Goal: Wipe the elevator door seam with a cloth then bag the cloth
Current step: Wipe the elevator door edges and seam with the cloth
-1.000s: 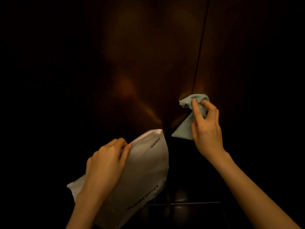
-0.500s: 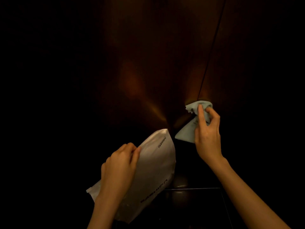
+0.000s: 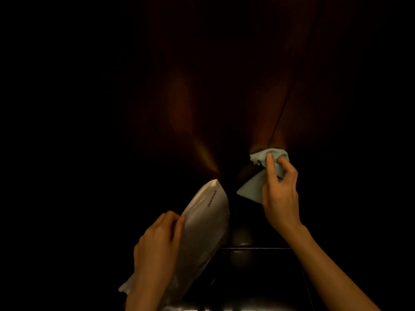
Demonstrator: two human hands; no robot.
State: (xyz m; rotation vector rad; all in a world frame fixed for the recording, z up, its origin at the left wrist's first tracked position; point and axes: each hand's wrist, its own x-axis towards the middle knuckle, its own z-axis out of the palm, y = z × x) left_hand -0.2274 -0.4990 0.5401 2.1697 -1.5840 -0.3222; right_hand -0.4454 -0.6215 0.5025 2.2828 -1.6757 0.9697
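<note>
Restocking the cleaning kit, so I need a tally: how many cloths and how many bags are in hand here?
Cloths: 1, the pale blue cloth gripped by the right hand.
Bags: 1, the white bag held by the left hand.
Total: 2.

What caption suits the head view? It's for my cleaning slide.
Right hand presses a cloth to the elevator door seam; left hand holds a bag.

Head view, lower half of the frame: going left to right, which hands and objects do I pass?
left hand gripping the bag's edge → white bag → pale cloth → right hand holding the cloth bunched against the door seam
</note>
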